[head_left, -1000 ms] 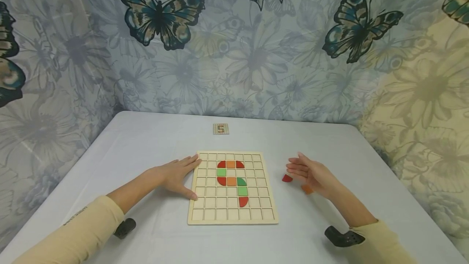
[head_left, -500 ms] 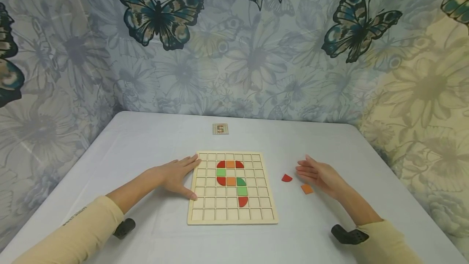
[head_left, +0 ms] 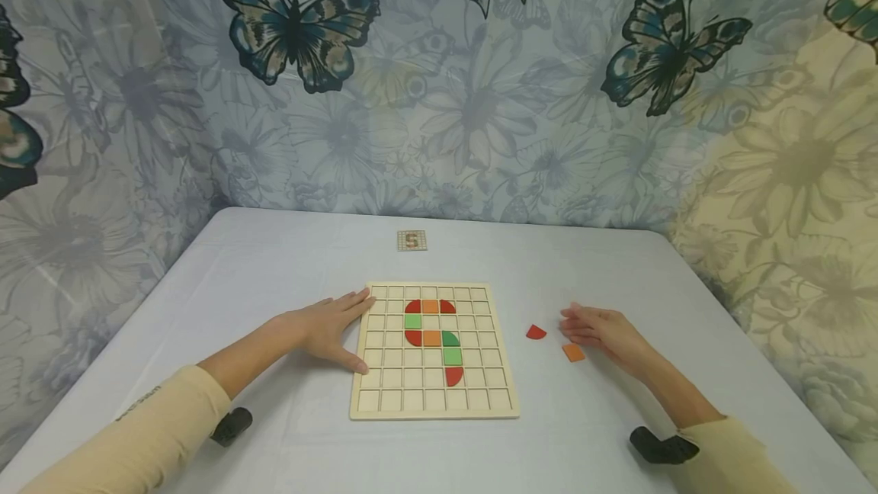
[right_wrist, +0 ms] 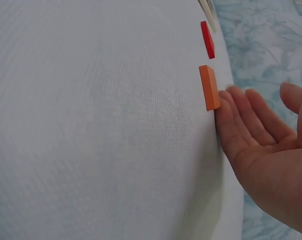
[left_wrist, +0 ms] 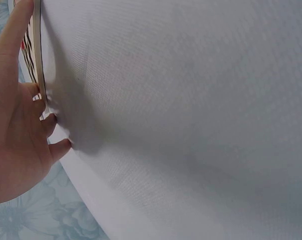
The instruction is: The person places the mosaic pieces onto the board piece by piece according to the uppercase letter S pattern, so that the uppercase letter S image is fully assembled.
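Note:
A wooden grid board (head_left: 405, 400) lies mid-table in the head view, with red, orange and green pieces set in its squares as a shape like an S. My left hand (head_left: 328, 332) rests spread along the board's left edge, thumb and fingertips touching the frame. Right of the board, my right hand (head_left: 607, 334) lies on its side with fingers loosely extended and nothing held. Close by its fingers lies an orange square piece (head_left: 573, 353). A red quarter-circle piece (head_left: 536, 332) sits between that hand and the board. In the right wrist view the orange piece (right_wrist: 209, 88) appears beside the fingertips.
A small card (head_left: 412, 241) with an S pattern on a grid lies behind the board, toward the table's far edge. White cloth covers the table (head_left: 295, 250). A butterfly-patterned backdrop (head_left: 473, 136) stands behind it.
My right hand has moved right and slightly nearer, away from the red piece, uncovering the orange square piece. The left hand, the board and its pieces stay put.

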The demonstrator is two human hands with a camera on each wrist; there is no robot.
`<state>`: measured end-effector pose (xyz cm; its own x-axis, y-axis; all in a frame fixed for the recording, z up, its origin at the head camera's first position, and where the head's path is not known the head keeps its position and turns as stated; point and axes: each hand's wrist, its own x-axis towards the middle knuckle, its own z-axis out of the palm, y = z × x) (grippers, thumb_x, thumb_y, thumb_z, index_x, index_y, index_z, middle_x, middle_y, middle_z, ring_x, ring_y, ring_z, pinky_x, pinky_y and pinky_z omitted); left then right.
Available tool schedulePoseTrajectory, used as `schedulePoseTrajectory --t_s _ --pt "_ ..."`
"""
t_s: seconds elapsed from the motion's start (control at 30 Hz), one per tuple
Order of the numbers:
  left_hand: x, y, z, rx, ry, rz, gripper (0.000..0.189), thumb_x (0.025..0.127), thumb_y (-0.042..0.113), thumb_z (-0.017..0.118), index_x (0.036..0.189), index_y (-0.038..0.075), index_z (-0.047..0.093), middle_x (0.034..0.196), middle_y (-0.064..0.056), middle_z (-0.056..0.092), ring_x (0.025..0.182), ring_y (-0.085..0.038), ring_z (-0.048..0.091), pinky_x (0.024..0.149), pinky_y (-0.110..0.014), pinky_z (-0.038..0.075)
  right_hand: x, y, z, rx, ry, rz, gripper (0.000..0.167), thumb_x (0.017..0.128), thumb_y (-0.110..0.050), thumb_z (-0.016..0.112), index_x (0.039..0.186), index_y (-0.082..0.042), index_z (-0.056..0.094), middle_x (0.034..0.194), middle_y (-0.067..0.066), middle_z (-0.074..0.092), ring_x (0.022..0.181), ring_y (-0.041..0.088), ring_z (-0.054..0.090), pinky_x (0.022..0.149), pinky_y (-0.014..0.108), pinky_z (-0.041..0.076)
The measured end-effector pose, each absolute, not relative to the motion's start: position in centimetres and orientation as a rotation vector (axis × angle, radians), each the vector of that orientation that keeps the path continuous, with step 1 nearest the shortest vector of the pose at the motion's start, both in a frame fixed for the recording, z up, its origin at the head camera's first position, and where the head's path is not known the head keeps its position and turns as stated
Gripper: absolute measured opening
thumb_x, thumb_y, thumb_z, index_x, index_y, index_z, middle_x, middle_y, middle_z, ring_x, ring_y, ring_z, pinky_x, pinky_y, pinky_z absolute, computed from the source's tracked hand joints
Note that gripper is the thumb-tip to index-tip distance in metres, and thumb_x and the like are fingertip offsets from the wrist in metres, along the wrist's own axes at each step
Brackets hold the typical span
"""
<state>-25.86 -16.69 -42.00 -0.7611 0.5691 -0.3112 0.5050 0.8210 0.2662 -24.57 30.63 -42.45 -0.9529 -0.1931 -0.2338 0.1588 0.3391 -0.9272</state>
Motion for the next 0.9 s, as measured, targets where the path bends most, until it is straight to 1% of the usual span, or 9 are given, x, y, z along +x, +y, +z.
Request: schedulePoseTrajectory --t_s 0.17,0.33,0.4,0.5,0.57,0.73,0.8,0.9 --pt "-26.0 -16.7 -42.1 0.807 2.627 0.230 0.118 0.070 0.076 0.062 0.153 0.005 0.015 0.158 -0.012 0.007 0.142 -0.033 0.011 0.110 -0.053 0.017 -24.1 30.9 -42.3 -0.057 2.338 -1.605 0.060 0.101 -0.034 0.049 0.133 0.016 0.042 0.120 0.022 0.059 0.103 0.017 0.062 0.087 0.026 0.049" --pt "-26.0 -16.7 -42.0 0.807 2.623 0.234 0.118 0.070 0.075 0.063 0.153 0.005 0.015 0.158 -0.013 0.007 0.142 -0.033 0.011 0.110 -0.053 0.017 -23.8 31.3 -42.4 -0.129 2.361 -1.564 0.054 0.100 -0.028 0.052 0.133 0.015 0.043 0.122 0.025 0.057 0.107 0.022 0.060 0.088 0.028 0.049" --pt "-26.0 -16.7 -42.0 0.808 2.623 0.233 0.118 0.070 0.075 0.063 0.153 0.005 0.015 0.158 -0.013 0.007 0.142 -0.033 0.011 0.110 -0.053 0.017 -23.6 31.4 -42.4 -0.136 2.387 -1.521 0.053 0.097 -0.027 0.057 0.133 0.011 0.046 0.124 0.022 0.057 0.107 0.021 0.060 0.089 0.026 0.048" --pt "-25.9 -16.7 -42.0 0.810 2.622 0.237 0.118 0.071 0.075 0.063 0.153 0.005 0.015 0.158 -0.013 0.007 0.142 -0.033 0.012 0.110 -0.053 0.017 -23.4 31.8 -42.6 -0.174 2.432 -1.451 0.052 0.093 -0.024 0.064 0.132 0.006 0.050 0.123 0.018 0.060 0.105 0.017 0.061 0.086 0.023 0.048" --pt "-25.9 -16.7 -42.0 0.813 2.622 0.240 0.118 0.071 0.075 0.063 0.153 0.005 0.015 0.158 -0.013 0.007 0.142 -0.033 0.012 0.110 -0.053 0.017 -23.3 32.1 -42.8 -0.226 2.448 -1.426 0.051 0.090 -0.021 0.068 0.131 0.004 0.052 0.120 0.016 0.062 0.103 0.014 0.062 0.084 0.021 0.048" --pt "-26.0 -16.8 -42.0 0.814 2.624 0.238 0.118 0.071 0.075 0.063 0.153 0.005 0.016 0.158 -0.013 0.007 0.143 -0.032 0.011 0.110 -0.054 0.018 -23.0 32.5 -43.2 -0.477 2.437 -1.423 0.047 0.086 -0.006 0.070 0.127 0.009 0.053 0.116 0.022 0.061 0.101 0.014 0.061 0.082 0.023 0.050" --pt "-26.0 -16.8 -42.1 0.811 2.624 0.234 0.118 0.070 0.075 0.063 0.153 0.005 0.015 0.158 -0.012 0.007 0.143 -0.032 0.011 0.110 -0.054 0.017 -22.9 32.4 -43.3 -0.564 2.466 -1.385 0.045 0.085 -0.004 0.071 0.125 0.009 0.054 0.115 0.023 0.061 0.100 0.015 0.061 0.083 0.022 0.050" --pt "-26.0 -16.8 -42.1 0.809 2.624 0.231 0.118 0.070 0.075 0.063 0.153 0.005 0.015 0.158 -0.012 0.008 0.143 -0.031 0.011 0.110 -0.053 0.017 -22.9 32.0 -43.3 -0.624 2.533 -1.302 0.043 0.082 -0.003 0.073 0.122 0.007 0.058 0.111 0.019 0.063 0.097 0.016 0.061 0.082 0.021 0.049"
